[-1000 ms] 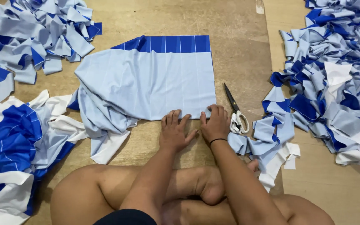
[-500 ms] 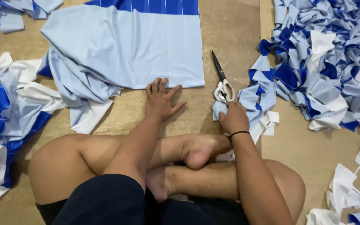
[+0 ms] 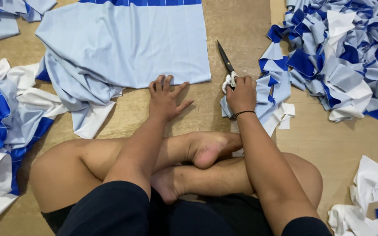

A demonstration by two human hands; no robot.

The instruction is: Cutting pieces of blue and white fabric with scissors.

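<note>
Right hand [image 3: 241, 94] closed on scissors [image 3: 226, 65], blades pointing to eleven o'clock. Cloth [image 3: 127, 43] at ten, edge under left hand [image 3: 166, 98], fingers spread flat.

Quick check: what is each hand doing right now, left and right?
Left hand: open, fingers spread, fingertips at the edge of the light blue fabric.
Right hand: closed on the scissors handle.

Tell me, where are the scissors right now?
The scissors lie on the floor under the right hand, between the light blue cloth and the scrap pile.
</note>
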